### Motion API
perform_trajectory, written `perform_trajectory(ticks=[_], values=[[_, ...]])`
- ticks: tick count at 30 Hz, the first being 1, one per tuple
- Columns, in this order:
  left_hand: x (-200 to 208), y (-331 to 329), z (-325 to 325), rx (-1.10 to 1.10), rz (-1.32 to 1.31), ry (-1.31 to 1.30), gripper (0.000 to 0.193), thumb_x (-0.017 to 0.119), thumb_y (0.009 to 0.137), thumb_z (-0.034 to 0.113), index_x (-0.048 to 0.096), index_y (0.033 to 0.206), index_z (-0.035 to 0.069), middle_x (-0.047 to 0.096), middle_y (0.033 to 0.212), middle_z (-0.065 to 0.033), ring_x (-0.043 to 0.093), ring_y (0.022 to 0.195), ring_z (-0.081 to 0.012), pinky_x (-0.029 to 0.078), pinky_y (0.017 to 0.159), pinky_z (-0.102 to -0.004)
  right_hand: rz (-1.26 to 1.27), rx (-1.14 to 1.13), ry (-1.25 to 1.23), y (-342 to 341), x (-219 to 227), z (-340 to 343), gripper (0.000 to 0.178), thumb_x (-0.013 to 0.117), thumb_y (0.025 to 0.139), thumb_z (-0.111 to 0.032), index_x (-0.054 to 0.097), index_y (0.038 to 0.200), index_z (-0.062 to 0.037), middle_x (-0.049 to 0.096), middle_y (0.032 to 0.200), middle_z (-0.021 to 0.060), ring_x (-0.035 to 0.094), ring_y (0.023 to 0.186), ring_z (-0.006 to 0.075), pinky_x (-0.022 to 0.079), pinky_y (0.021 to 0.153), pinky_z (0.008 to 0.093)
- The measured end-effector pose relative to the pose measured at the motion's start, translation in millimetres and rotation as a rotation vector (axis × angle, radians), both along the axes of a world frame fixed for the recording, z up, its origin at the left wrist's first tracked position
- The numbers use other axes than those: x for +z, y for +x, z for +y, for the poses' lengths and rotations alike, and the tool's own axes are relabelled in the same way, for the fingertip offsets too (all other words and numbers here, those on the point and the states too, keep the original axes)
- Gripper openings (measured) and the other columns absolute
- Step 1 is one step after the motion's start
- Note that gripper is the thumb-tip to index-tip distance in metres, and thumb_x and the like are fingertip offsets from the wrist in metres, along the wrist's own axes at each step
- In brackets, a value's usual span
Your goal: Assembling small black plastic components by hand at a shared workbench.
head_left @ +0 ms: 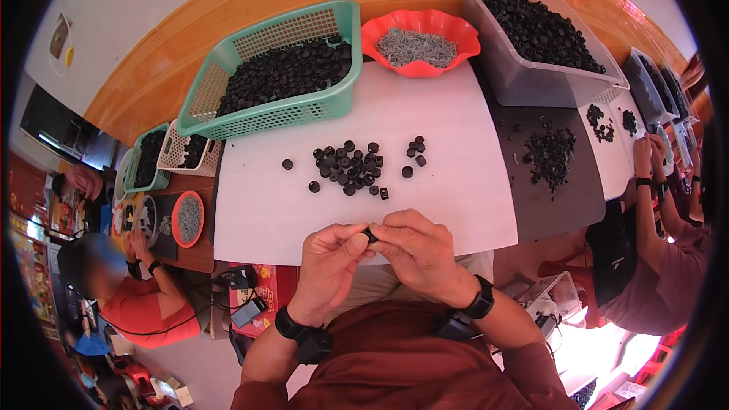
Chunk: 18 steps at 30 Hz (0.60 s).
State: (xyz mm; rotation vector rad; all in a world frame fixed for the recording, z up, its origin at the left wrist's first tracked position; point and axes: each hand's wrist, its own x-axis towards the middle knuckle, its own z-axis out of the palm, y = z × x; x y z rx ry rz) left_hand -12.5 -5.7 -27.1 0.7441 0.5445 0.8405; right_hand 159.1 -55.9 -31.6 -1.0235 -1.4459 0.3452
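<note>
Fingers (354,245) pinched tight, and it's the left hand (326,267) and right hand (416,255) sharing one tiny black, plastic-looking piece (370,235) right over the near side of the flat white work sheet (456,205)! Risky spot, this: a loosened pinch could drop it off the front edge. Beyond sits a loose cluster of small, round black pieces (348,168); a careless knuckle might set some rolling, or a fumbled piece might vanish among its lookalikes.

1 small black part (370,235), partly hidden by fingertips, pinched between left hand (331,260) and right hand (419,249)
</note>
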Motion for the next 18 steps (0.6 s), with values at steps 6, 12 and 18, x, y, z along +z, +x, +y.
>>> perform_trajectory(ticks=[6, 12, 18], values=[[-1, 0, -1, -0.011, 0.037, 0.069, 0.013, 0.067, 0.099, 0.006, 0.071, 0.109, 0.0, 0.074, 0.109, -0.0145, 0.071, 0.096, -0.0199, 0.058, 0.088, -0.0351, 0.088, 0.068, -0.03, 3, -3, 2, 0.022, 0.076, 0.083, 0.003, 0.07, 0.103, -0.0029, 0.065, 0.092, 0.0075, 0.067, 0.068, 0.0216, 0.054, 0.058, 0.0307], [1, 1, -2, 0.02, 0.119, 0.133, 0.013, 0.069, 0.097, 0.003, 0.071, 0.109, -0.001, 0.074, 0.106, -0.0139, 0.071, 0.096, -0.0187, 0.057, 0.088, -0.0339, 0.029, 0.076, -0.085, 5, 0, 2, 0.018, 0.076, 0.085, -0.001, 0.069, 0.101, -0.0041, 0.064, 0.09, 0.0062, 0.066, 0.069, 0.023, 0.054, 0.058, 0.0323], [4, -7, 2, 0.006, 0.158, 0.185, 0.015, 0.07, 0.096, -0.001, 0.07, 0.11, -0.003, 0.074, 0.105, -0.0113, 0.07, 0.095, -0.0141, 0.057, 0.087, -0.0284, 0.026, 0.143, -0.168, 4, 5, 1, 0.031, 0.075, 0.086, -0.003, 0.068, 0.116, -0.0065, 0.062, 0.094, 0.0072, 0.066, 0.071, 0.0237, 0.054, 0.061, 0.0338]])
